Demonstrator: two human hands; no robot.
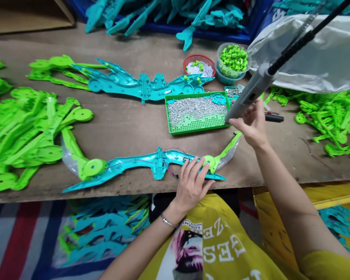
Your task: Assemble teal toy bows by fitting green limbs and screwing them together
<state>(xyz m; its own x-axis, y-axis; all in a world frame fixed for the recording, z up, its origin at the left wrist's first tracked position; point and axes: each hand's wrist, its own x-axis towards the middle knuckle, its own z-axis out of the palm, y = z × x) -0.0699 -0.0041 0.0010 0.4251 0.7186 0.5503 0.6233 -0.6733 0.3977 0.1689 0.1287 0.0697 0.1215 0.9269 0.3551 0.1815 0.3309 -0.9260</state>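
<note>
A blue plastic toy bow half lies along the table's front edge, its inner side facing up. Thin wires run along it, and a green limb piece is fitted at each end. My left hand rests flat on its right part, fingers stretched out near the right green limb. Higher up, my right hand grips a grey electric screwdriver near its lower end, over the right edge of a green tray. The screwdriver tilts, and its tip is hard to make out.
Small metal screws fill much of the tray. Behind lie another blue bow part, a red basket and a tub of green caps. Green parts are heaped left and right. A blue crate stands at the back.
</note>
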